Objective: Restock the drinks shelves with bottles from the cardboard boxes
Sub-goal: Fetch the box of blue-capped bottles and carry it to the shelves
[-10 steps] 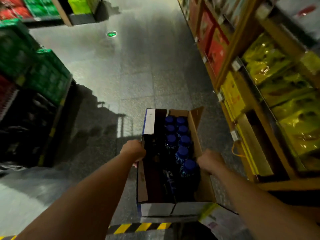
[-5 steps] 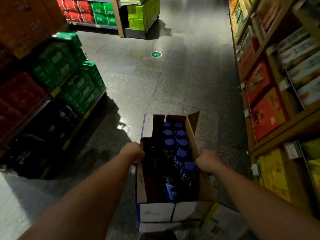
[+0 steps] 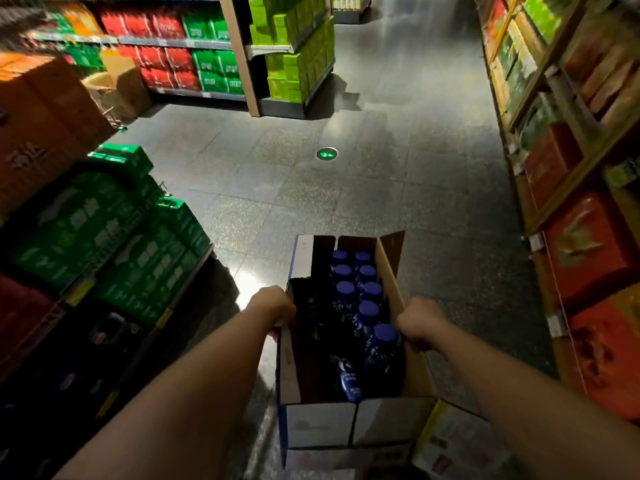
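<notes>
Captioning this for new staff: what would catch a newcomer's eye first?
The open brown cardboard box of dark bottles with blue caps, low centre, gripped at its side walls by the left hand and right hand. Then the stacked green cartons at left, and a round green floor marker ahead.

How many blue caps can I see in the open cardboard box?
8 blue caps, along the right side of the cardboard box: three pairs at the far end, then two singles toward the right hand. The dark left side may hide more.
</notes>
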The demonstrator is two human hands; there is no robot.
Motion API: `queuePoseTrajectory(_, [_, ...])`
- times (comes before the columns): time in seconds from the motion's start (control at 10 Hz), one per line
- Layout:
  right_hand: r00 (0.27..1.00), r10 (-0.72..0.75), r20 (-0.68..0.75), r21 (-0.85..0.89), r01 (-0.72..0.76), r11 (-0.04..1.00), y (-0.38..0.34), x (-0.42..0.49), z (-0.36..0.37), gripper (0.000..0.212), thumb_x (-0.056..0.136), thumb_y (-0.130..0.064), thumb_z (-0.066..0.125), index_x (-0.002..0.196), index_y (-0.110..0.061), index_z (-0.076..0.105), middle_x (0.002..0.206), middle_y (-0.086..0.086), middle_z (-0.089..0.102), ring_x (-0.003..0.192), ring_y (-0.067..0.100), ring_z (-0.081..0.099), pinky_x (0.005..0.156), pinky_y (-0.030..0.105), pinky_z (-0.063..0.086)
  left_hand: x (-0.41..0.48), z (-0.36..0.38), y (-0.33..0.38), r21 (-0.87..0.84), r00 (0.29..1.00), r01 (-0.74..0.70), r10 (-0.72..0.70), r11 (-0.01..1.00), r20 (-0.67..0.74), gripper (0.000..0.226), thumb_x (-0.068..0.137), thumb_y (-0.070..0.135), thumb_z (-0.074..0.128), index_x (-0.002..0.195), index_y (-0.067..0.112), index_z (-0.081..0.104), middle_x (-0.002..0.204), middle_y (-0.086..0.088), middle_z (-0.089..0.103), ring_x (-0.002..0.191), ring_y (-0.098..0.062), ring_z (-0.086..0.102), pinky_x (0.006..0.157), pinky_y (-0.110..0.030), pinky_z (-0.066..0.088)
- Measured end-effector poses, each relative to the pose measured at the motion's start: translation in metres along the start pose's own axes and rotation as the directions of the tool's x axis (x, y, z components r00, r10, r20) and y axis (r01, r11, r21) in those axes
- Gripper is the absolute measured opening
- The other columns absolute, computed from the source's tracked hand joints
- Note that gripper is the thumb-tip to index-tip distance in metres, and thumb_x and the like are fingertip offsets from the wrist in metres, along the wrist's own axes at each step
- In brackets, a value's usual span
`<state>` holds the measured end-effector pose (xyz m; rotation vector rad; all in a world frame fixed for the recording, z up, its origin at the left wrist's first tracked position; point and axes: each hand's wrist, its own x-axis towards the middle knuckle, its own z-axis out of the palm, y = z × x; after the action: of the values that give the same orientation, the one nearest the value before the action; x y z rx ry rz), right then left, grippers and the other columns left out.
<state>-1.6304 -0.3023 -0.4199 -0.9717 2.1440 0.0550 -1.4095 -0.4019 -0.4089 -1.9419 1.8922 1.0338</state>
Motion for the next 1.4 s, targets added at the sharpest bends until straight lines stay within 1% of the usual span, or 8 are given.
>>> queuePoseTrajectory(0.3, [0.989,-0.145,0.01,-0.253,0.143,0.957,-0.136,0.184,-0.159,0.027,0.09,-0.011,0.046,0.108,0.001,0.063,0.106,0.017,0.066,0.102,0.031,0.065,0.083,0.033,0.054,0.17,-0.113,0.098,-0.259,0.993,0.109,-0.118,0.96,-0.02,0.007,0.081,0.003,0.058,0.075,0.005,0.054,0.062,-0.009,0.06,0.056,-0.017,0.066,0.037,-0.023,0.05])
queuePoseTrajectory(0.4, [0.98,-0.197,0.008,-0.334,0.189,0.923,-0.193,0.236,-0.196,0.026,0.09,-0.013,0.046,0.106,-0.002,0.063,0.111,0.017,0.065,0.105,0.03,0.064,0.082,0.031,0.051,0.228,-0.154,0.111,-0.297,0.989,0.139,-0.15,0.945,-0.014,0.011,0.08,0.002,0.059,0.072,0.005,0.053,0.065,-0.011,0.061,0.052,-0.019,0.066,0.048,-0.028,0.057])
queuePoseTrajectory(0.5, [0.974,-0.224,0.02,-0.336,0.218,0.916,-0.253,0.29,-0.22,0.025,0.092,-0.015,0.045,0.106,-0.004,0.064,0.116,0.016,0.064,0.107,0.031,0.062,0.081,0.032,0.049,0.297,-0.206,0.121,-0.29,0.988,0.142,-0.155,0.946,-0.023,0.013,0.078,0.004,0.064,0.07,0.006,0.054,0.065,-0.01,0.062,0.044,-0.017,0.063,0.048,-0.026,0.056])
queuePoseTrajectory(0.6, [0.982,-0.188,0.005,-0.229,0.184,0.956,-0.317,0.348,-0.241,0.028,0.092,-0.013,0.046,0.111,0.0,0.062,0.114,0.018,0.065,0.107,0.032,0.063,0.082,0.033,0.05,0.368,-0.267,0.128,-0.28,0.988,0.137,-0.15,0.95,-0.027,0.013,0.079,0.004,0.065,0.071,0.007,0.055,0.073,-0.012,0.065,0.055,-0.021,0.068,0.05,-0.026,0.056])
queuePoseTrajectory(0.8, [0.974,-0.217,0.061,-0.319,0.225,0.921,-0.449,0.437,-0.286,0.023,0.085,-0.013,0.047,0.097,-0.003,0.064,0.103,0.018,0.068,0.096,0.033,0.067,0.074,0.034,0.053,0.478,-0.369,0.128,-0.307,0.977,0.188,-0.21,0.933,-0.041,0.012,0.08,0.005,0.064,0.072,0.007,0.057,0.062,-0.008,0.06,0.04,-0.013,0.061,0.049,-0.025,0.056])
queuePoseTrajectory(0.9, [0.965,-0.252,0.077,-0.329,0.263,0.907,-0.522,0.49,-0.304,0.034,0.086,-0.016,0.047,0.109,0.002,0.065,0.112,0.02,0.067,0.103,0.033,0.066,0.083,0.033,0.052,0.539,-0.419,0.122,-0.319,0.971,0.211,-0.236,0.924,-0.043,0.012,0.078,0.004,0.065,0.07,0.007,0.056,0.061,-0.008,0.06,0.039,-0.014,0.062,0.047,-0.024,0.055])
queuePoseTrajectory(1.3, [0.858,-0.471,0.204,-0.456,0.509,0.73,-0.855,0.704,-0.371,0.033,0.094,-0.016,0.048,0.12,-0.002,0.059,0.124,0.017,0.059,0.117,0.028,0.055,0.094,0.033,0.044,0.761,-0.634,0.098,-0.461,0.866,0.459,-0.498,0.759,0.043,0.016,0.079,0.004,0.061,0.065,0.008,0.054,0.087,-0.015,0.071,0.069,-0.026,0.072,0.038,-0.017,0.047])
queuePoseTrajectory(1.4, [0.827,-0.507,0.242,-0.498,0.554,0.667,-0.941,0.737,-0.384,0.032,0.093,-0.016,0.049,0.119,0.0,0.06,0.123,0.017,0.06,0.116,0.029,0.056,0.091,0.032,0.045,0.812,-0.688,0.079,-0.59,0.87,0.413,-0.492,0.694,0.031,0.016,0.079,0.005,0.064,0.068,0.007,0.053,0.091,-0.016,0.072,0.081,-0.028,0.073,0.035,-0.018,0.045])
